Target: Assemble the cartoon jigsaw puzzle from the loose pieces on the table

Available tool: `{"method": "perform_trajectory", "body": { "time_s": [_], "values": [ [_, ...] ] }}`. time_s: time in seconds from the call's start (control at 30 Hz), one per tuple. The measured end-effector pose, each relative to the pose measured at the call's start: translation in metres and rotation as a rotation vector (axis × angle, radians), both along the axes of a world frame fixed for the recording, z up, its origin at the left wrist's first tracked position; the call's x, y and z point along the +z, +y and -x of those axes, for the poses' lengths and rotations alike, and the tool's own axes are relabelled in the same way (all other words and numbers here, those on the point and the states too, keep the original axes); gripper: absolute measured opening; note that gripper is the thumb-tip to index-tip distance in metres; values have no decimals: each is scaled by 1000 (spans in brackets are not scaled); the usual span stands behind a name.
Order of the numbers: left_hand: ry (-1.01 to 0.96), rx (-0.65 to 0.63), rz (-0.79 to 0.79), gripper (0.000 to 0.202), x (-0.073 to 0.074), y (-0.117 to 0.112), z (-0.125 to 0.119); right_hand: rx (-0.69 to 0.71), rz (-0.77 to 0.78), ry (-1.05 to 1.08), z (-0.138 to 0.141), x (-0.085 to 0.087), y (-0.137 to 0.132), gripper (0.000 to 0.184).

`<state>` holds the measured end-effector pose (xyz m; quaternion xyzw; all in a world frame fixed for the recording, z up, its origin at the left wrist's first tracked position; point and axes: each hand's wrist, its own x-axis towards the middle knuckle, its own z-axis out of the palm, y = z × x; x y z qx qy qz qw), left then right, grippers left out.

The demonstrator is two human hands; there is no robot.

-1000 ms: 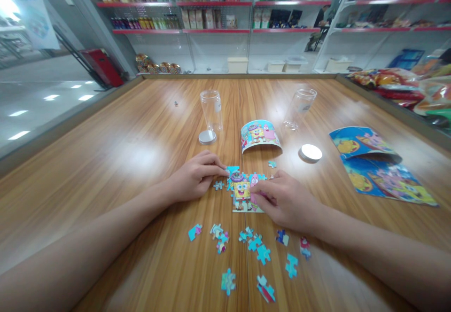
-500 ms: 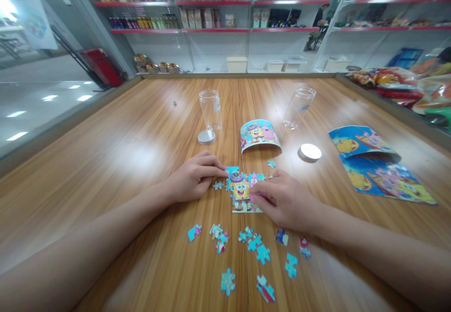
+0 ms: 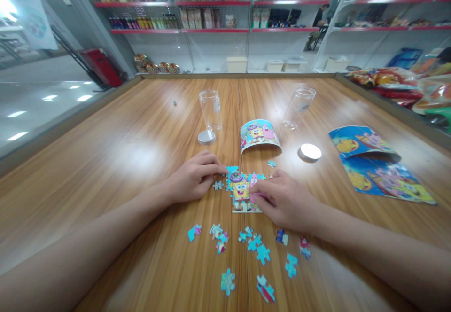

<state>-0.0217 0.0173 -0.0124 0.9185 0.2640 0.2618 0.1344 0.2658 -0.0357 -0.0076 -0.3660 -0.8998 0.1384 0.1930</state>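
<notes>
A partly joined jigsaw puzzle (image 3: 241, 192) lies flat on the table, showing a yellow square character beside a pink one. At its upper left corner, the closed fingertips of my left hand (image 3: 197, 173) grip the edge of a light-blue jigsaw piece (image 3: 232, 169). My right hand (image 3: 282, 197) is closed over the puzzle's right side, thumb and forefinger on the pink character; its fingers cover part of the picture. Loose jigsaw pieces (image 3: 262, 254) are scattered on the near side of the puzzle. A small piece (image 3: 218, 185) rests just below my left fingers, another (image 3: 271, 163) beyond my right hand.
Behind the puzzle stands a curved picture card (image 3: 260, 136). Two clear plastic jars (image 3: 210, 110) are farther back, with a silver lid (image 3: 206, 137) and a white-topped lid (image 3: 310, 152) nearby. Blue picture sheets (image 3: 387, 175) lie right. Snack bags (image 3: 398, 84) sit past the table's right edge.
Almost nothing differs. Both hands stay on the puzzle, with only a very slight shift of the fingers and the upper left piece.
</notes>
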Motion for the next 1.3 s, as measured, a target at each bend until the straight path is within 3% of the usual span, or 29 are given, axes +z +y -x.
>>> {"method": "perform_trajectory", "body": {
  "time_s": [0.2, 0.43, 1.3],
  "values": [
    [-13, 34, 14, 44, 5, -3, -1, -3, 8, -13, 0, 1, -1, 19],
    [103, -6, 109, 21, 25, -11, 0, -3, 2, 0, 1, 0, 1, 19],
    [115, -57, 130, 13, 20, -6, 1, 16, 2, 19, 0, 2, 0, 17]
  ]
}}
